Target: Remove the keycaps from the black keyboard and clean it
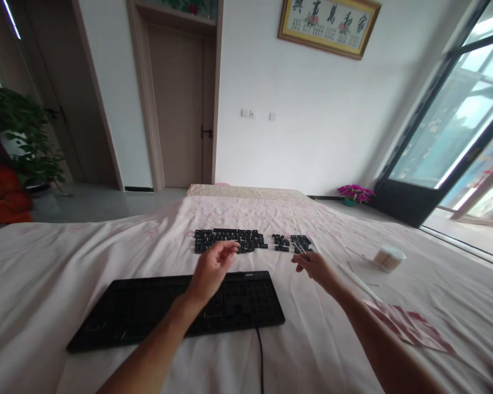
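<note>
A black keyboard with its keycaps off lies on the pink sheet in front of me. Beyond it, rows of loose black keycaps are laid out, with a smaller group to the right. My left hand hovers above the keyboard's far edge, fingers curled together near the keycap rows; whether they pinch a keycap is unclear. My right hand is at the smaller group, fingers closed on a thin pale tool that points at the keycaps.
A round tub of cotton swabs stands to the right, with loose swabs and a pink packet nearby. The keyboard cable runs toward me. A potted plant, door and glass doors ring the room.
</note>
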Tool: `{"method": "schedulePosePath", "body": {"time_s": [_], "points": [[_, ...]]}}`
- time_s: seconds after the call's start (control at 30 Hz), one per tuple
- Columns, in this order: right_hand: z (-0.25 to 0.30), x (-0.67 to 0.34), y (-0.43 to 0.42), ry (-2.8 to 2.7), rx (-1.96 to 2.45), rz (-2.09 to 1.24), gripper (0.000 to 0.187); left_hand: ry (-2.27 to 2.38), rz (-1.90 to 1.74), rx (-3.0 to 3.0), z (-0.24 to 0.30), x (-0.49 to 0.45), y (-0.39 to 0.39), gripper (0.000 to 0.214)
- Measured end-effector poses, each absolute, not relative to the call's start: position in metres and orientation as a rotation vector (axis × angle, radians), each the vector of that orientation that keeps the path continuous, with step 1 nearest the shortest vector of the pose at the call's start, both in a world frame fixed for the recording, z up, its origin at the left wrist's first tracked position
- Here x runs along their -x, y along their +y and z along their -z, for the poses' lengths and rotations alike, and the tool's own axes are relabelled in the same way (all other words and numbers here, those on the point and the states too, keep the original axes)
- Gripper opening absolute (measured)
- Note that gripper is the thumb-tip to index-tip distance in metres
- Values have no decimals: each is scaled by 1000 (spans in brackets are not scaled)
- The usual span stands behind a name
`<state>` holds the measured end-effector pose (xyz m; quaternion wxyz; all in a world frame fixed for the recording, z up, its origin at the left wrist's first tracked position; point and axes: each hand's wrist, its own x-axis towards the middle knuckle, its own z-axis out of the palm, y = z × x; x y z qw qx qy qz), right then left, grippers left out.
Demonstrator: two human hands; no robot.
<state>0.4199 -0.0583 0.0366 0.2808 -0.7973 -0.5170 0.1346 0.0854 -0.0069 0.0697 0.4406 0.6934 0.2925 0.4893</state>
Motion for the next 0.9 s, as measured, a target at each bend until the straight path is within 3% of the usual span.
{"method": "schedulePosePath", "body": {"time_s": [0.17, 0.37, 0.67, 0.9], "points": [[-26, -361, -105, -1656, 2022, -728, 47, 1240, -1203, -2013, -52, 46, 27, 33], [-24, -322, -117, -1867, 2062, -491, 36, 1459, -1028, -1861, -7, 143, 14, 51], [-19, -328, -109, -1774, 2221, -322, 35, 1068, -1343, -1281, -8, 126, 3, 61], [-10, -370, -94, -1649, 2358, -165, 40, 952, -1409, -1121, -4, 71, 15, 52]]}}
